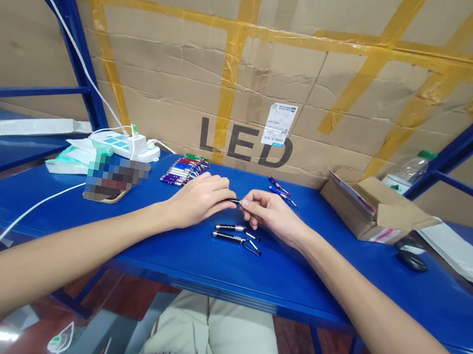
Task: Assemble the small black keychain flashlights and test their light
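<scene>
Between my two hands is a slim black pen-shaped tube (234,201), mostly covered by my fingers. My left hand (200,198) closes on its left end, and the fingertips of my right hand (269,212) pinch its right end. Just below them on the blue table lie two black penlight-like keychains, an upper one (230,228) and a lower one (228,237), each with a small carabiner clip at its right. A row of similar keychains (180,172) in purple, silver, blue, red and green lies behind my left hand. Beyond my right hand are a few purple and blue ones (279,189).
A white power strip (132,147) with cables, a plastic-wrapped pack (72,159) and a blurred-out phone-like object (114,183) occupy the left. An open cardboard box (372,210), a black mouse (413,260) and a plastic bottle (409,171) stand right. A large cardboard panel (166,79) rises behind.
</scene>
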Demonstrator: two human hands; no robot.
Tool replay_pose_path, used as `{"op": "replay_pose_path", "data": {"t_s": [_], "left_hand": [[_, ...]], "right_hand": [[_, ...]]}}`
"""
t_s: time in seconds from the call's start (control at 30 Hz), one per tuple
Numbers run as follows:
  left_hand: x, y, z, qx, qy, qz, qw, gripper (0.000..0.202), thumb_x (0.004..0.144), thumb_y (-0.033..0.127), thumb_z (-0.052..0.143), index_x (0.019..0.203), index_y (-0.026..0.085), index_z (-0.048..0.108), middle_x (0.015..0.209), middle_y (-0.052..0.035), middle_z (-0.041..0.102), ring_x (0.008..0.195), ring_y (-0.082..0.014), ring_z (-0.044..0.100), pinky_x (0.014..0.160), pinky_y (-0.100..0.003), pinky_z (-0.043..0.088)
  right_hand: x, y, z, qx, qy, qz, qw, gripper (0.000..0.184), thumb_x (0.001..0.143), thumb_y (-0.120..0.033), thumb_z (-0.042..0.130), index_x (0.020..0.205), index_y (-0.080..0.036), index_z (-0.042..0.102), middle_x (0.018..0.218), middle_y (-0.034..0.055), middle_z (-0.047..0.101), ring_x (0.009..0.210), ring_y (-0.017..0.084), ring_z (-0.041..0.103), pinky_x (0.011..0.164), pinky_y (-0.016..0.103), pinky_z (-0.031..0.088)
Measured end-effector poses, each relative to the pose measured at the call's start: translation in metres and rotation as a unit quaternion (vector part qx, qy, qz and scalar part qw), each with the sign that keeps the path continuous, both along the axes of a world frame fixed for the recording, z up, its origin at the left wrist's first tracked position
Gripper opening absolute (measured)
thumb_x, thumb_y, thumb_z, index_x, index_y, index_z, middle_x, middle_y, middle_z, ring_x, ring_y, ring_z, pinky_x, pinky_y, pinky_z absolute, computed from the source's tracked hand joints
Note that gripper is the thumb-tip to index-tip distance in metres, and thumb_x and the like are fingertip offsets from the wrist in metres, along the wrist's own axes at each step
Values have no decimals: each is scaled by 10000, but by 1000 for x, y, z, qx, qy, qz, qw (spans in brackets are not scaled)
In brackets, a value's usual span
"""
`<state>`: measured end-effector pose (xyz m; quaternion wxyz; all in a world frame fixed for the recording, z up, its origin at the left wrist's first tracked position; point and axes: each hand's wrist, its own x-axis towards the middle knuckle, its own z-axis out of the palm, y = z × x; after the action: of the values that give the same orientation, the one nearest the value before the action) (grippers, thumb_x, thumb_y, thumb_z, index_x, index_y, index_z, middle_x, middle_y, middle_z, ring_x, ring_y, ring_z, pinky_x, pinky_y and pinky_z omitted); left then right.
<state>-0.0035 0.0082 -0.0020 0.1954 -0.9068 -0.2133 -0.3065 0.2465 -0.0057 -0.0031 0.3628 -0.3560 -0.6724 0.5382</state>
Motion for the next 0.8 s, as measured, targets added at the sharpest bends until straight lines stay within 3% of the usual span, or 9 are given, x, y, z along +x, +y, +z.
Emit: {"op": "replay_pose_path", "data": {"t_s": [0.23,0.5,0.63,0.8], "left_hand": [[1,-2,1,25,20,-7,999,330,1160,364,467,1093,163,720,934,-65,684,857,-210,596,788,-351,403],[4,-9,5,118,18,-27,992,233,1152,295,491,1053,188,672,878,-48,644,800,-201,571,735,-364,368],[5,-10,4,150,17,-29,988,208,1147,260,494,1048,196,665,862,-41,636,779,-201,552,730,-366,369],[6,-9,4,174,20,-30,984,206,1133,258,532,1009,172,672,850,-44,633,771,-205,529,724,-358,355]], "right_hand": [[-1,1,-2,-3,-5,7,1000,445,806,-572,904,838,-182,692,715,-6,700,570,107,569,557,257,471],[0,-5,6,-159,95,67,980,384,763,-429,972,783,-167,692,679,-29,615,549,75,442,509,226,385],[3,-2,3,-169,99,82,977,401,752,-424,988,784,-175,675,694,-29,626,584,82,493,548,221,430],[2,1,-2,-153,101,36,982,428,684,-377,1030,855,-182,690,755,-22,693,639,90,603,629,227,511]]}}
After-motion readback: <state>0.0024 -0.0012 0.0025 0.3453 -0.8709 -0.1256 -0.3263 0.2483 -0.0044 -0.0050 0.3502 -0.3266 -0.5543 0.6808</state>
